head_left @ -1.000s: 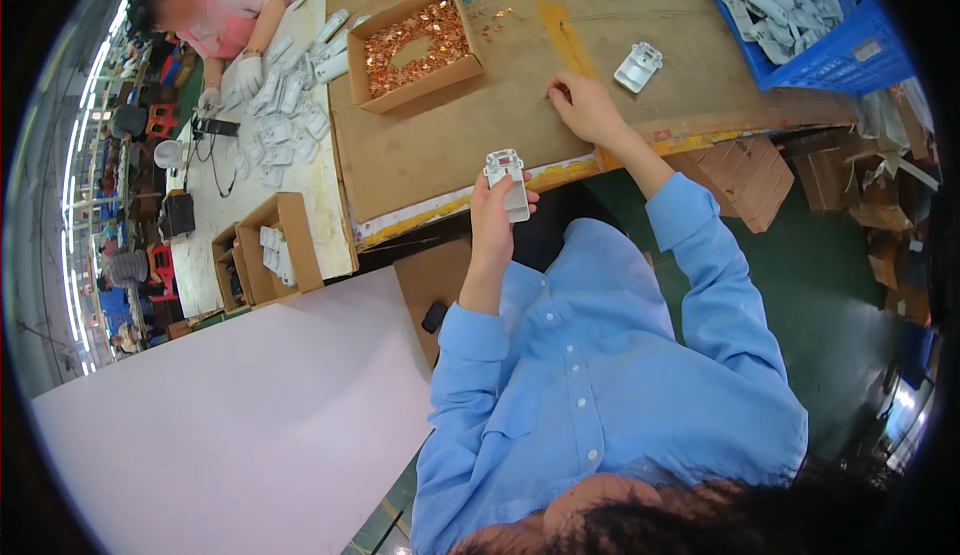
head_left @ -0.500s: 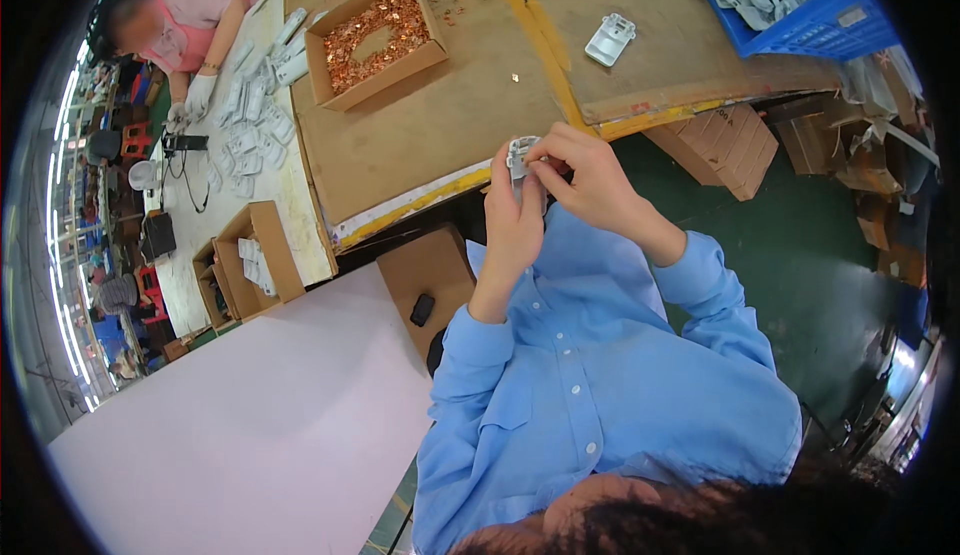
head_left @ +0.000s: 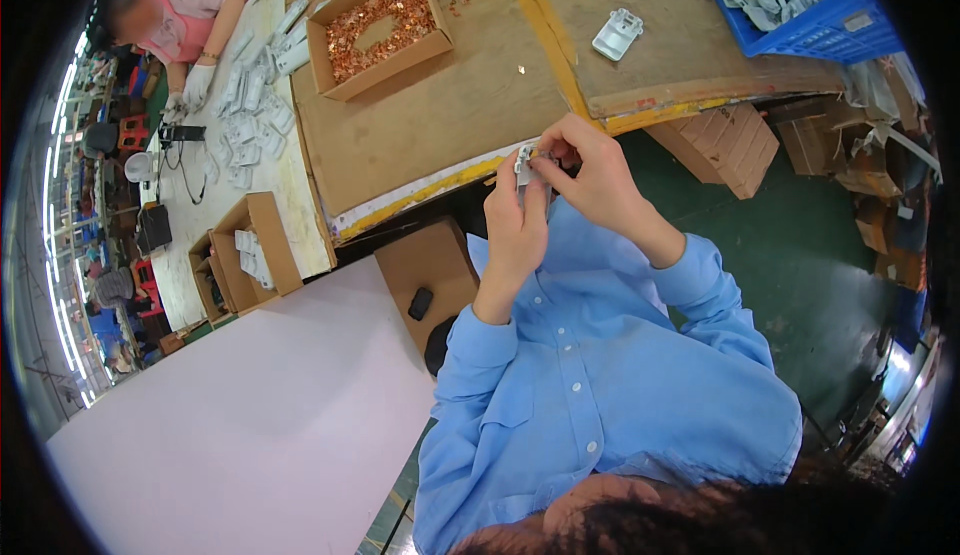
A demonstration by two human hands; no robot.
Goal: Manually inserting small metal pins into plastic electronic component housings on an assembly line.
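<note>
The small white part (head_left: 524,163) is mostly hidden behind both hands; only its upper left corner shows, so its shape and what sits on it can't be made out. The fisheye rim cuts off the blue crate (head_left: 800,25) at the top right and bends the table edge. The person's head fills the bottom edge as dark hair, which hides the lap.

Both forearms in blue sleeves come up from the lower middle and meet in front of the chest, just over the near edge of the cardboard-covered table (head_left: 450,125). The left hand (head_left: 515,230) stands upright, wrist straight, fingers curled up around the white part from below and the left. The right hand (head_left: 590,170) comes in from the right, wrist bent, thumb and fingertips pinched on the top of the same part. Both hands are closed narrow on it and touch each other; whether the right pinch holds anything more can't be told.

On the table beyond, well apart from the hands: a cardboard box of copper-coloured bits (head_left: 378,25), and a loose white plastic piece (head_left: 617,34) lying flat near the blue crate, which is full of similar white pieces. A small brown box (head_left: 428,273) with a black object on it stands just left of the left elbow. Top left, another person in pink with white gloves (head_left: 190,25) works at a white bench with scattered white parts.
</note>
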